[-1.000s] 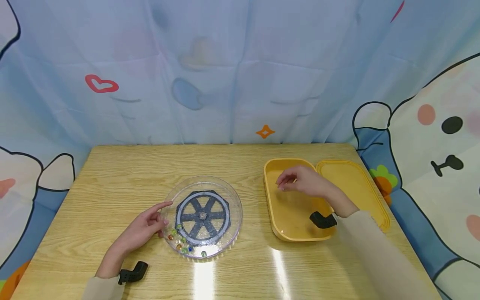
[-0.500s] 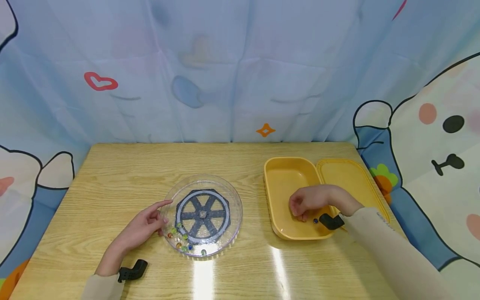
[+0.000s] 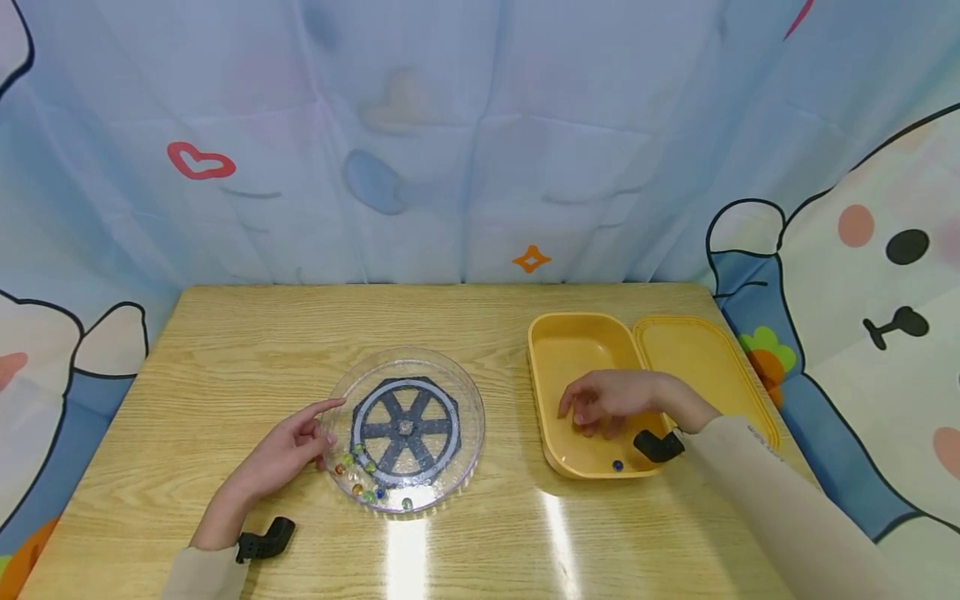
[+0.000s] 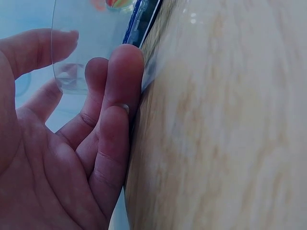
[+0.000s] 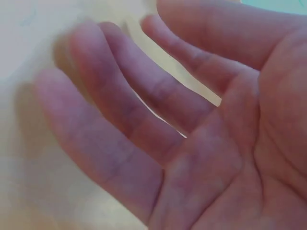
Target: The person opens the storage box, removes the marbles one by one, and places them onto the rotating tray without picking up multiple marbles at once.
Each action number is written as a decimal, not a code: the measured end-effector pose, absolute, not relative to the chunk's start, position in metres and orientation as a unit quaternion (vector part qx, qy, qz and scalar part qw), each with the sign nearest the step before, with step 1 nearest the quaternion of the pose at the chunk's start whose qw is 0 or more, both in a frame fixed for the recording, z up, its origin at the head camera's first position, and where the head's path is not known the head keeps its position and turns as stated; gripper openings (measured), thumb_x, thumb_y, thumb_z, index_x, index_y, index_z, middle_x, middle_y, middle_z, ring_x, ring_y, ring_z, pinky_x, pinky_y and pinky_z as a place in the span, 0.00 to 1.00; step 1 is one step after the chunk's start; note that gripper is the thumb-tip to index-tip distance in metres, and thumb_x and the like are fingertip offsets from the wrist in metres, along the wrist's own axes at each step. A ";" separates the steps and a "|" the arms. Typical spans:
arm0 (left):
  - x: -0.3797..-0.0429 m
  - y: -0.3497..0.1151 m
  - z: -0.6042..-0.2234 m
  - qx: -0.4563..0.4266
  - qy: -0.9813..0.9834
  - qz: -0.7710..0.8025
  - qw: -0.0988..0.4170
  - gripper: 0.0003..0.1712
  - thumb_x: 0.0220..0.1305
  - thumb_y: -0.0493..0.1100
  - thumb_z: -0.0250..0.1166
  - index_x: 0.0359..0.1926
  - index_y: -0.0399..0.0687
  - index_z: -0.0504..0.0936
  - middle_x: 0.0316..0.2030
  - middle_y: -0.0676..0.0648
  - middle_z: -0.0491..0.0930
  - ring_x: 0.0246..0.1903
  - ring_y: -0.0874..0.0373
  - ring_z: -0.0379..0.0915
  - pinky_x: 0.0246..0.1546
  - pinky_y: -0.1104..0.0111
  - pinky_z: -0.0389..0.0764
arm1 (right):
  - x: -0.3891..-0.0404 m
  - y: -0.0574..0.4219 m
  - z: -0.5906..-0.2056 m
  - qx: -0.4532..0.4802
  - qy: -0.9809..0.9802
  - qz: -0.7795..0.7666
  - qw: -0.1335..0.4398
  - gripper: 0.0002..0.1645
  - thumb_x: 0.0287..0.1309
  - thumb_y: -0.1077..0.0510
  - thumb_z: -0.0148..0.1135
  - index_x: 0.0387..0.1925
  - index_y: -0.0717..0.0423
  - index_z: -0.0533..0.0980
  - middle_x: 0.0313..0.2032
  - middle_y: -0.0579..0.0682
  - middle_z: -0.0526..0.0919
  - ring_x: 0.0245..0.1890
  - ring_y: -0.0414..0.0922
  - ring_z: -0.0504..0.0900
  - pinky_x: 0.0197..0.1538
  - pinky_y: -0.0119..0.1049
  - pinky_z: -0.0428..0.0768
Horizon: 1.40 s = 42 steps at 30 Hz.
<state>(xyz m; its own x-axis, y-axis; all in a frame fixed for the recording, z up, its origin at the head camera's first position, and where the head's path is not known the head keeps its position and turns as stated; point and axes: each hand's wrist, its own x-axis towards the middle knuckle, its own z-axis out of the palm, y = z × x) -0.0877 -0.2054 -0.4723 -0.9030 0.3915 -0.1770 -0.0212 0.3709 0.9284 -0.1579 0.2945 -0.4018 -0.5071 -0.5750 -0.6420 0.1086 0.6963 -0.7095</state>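
My left hand (image 3: 281, 454) holds the left rim of a clear round plate (image 3: 471, 417); the thumb and index finger reach over the rim while the other fingers stay outside and low. Several glass marbles (image 3: 358, 490), green, amber and blue, lie in the plate's lower left part. In the left wrist view the plate's wall (image 4: 91, 28) passes in front of a fingertip. Inside a yellow plastic box (image 3: 542, 400) my right hand (image 3: 618, 393) hovers low, its fingers loosely bent and spread, nothing between them. A dark blue marble (image 3: 617, 466) lies on the box floor nearer me.
A yellow lid (image 3: 693, 362) lies flat against the box's right side. Under the plate shows a dark spoked wheel shape (image 3: 406, 428). The wooden table (image 3: 247, 342) ends at a printed curtain (image 3: 450, 167) behind.
My right hand moved down and toward me into the box, its fingers curled, then loosened and shifted left. The blue marble appeared beside it and rolled toward the front. My left hand stayed put.
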 end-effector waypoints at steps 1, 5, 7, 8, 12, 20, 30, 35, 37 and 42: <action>-0.088 -0.206 -0.472 0.114 0.806 0.549 0.188 0.31 0.73 0.35 0.57 0.74 0.46 0.63 0.31 0.41 0.76 0.28 0.48 0.79 0.33 0.62 0.81 | -0.159 0.295 -0.402 -0.155 0.792 -0.358 0.470 0.13 0.69 0.65 0.56 0.52 0.64 0.77 0.35 0.57 0.80 0.32 0.49 0.77 0.33 0.38 0.79; -0.088 -0.206 -0.472 0.113 0.805 0.550 0.192 0.31 0.73 0.35 0.57 0.74 0.47 0.63 0.31 0.41 0.76 0.29 0.48 0.79 0.33 0.62 0.82 | -0.163 0.296 -0.404 -0.170 0.790 -0.358 0.467 0.15 0.66 0.65 0.59 0.52 0.65 0.77 0.35 0.55 0.80 0.31 0.46 0.75 0.33 0.37 0.77; -0.088 -0.206 -0.472 0.113 0.804 0.550 0.193 0.31 0.73 0.35 0.56 0.74 0.47 0.63 0.32 0.40 0.76 0.29 0.48 0.79 0.33 0.62 0.82 | -0.164 0.296 -0.405 -0.172 0.786 -0.361 0.471 0.16 0.64 0.66 0.60 0.53 0.65 0.77 0.35 0.54 0.80 0.31 0.45 0.75 0.32 0.36 0.76; -0.088 -0.206 -0.472 0.114 0.804 0.550 0.193 0.31 0.73 0.34 0.56 0.74 0.47 0.63 0.32 0.40 0.76 0.29 0.48 0.79 0.34 0.62 0.82 | -0.164 0.296 -0.406 -0.174 0.784 -0.362 0.473 0.16 0.63 0.66 0.61 0.53 0.66 0.78 0.35 0.54 0.81 0.31 0.45 0.76 0.32 0.35 0.76; -0.088 -0.206 -0.472 0.116 0.803 0.551 0.195 0.31 0.74 0.34 0.56 0.74 0.47 0.63 0.32 0.40 0.77 0.29 0.48 0.79 0.34 0.61 0.82 | -0.163 0.294 -0.409 -0.174 0.787 -0.350 0.477 0.17 0.59 0.69 0.65 0.51 0.63 0.80 0.35 0.54 0.81 0.31 0.44 0.78 0.32 0.33 0.76; -0.088 -0.206 -0.472 0.115 0.805 0.549 0.193 0.31 0.73 0.34 0.56 0.74 0.47 0.63 0.32 0.40 0.76 0.29 0.48 0.79 0.33 0.61 0.82 | -0.161 0.291 -0.409 -0.165 0.779 -0.326 0.510 0.21 0.51 0.72 0.71 0.48 0.59 0.83 0.35 0.56 0.83 0.29 0.43 0.78 0.31 0.32 0.76; -0.088 -0.207 -0.470 0.126 0.804 0.550 0.187 0.31 0.74 0.36 0.57 0.74 0.44 0.62 0.30 0.41 0.76 0.28 0.49 0.78 0.33 0.62 0.81 | -0.154 0.282 -0.407 -0.151 0.767 -0.268 0.562 0.23 0.51 0.70 0.73 0.49 0.51 0.84 0.33 0.54 0.88 0.19 0.40 0.77 0.25 0.30 0.79; -0.089 -0.206 -0.471 0.122 0.803 0.553 0.187 0.31 0.74 0.37 0.58 0.74 0.45 0.63 0.29 0.42 0.75 0.27 0.49 0.78 0.33 0.61 0.82 | -0.153 0.278 -0.412 -0.153 0.760 -0.264 0.573 0.21 0.52 0.71 0.71 0.47 0.51 0.85 0.33 0.52 0.88 0.22 0.39 0.80 0.25 0.28 0.78; -0.089 -0.206 -0.472 0.119 0.803 0.553 0.188 0.31 0.74 0.37 0.58 0.74 0.46 0.63 0.29 0.42 0.75 0.28 0.49 0.78 0.33 0.61 0.82 | -0.153 0.277 -0.414 -0.155 0.756 -0.266 0.578 0.20 0.52 0.72 0.71 0.46 0.52 0.85 0.33 0.51 0.88 0.24 0.38 0.81 0.26 0.28 0.78; -0.088 -0.206 -0.473 0.113 0.804 0.552 0.188 0.30 0.74 0.35 0.57 0.74 0.46 0.63 0.32 0.41 0.76 0.28 0.49 0.79 0.34 0.62 0.82 | -0.152 0.274 -0.418 -0.165 0.750 -0.273 0.579 0.17 0.51 0.73 0.70 0.43 0.56 0.85 0.32 0.51 0.88 0.27 0.37 0.82 0.26 0.26 0.76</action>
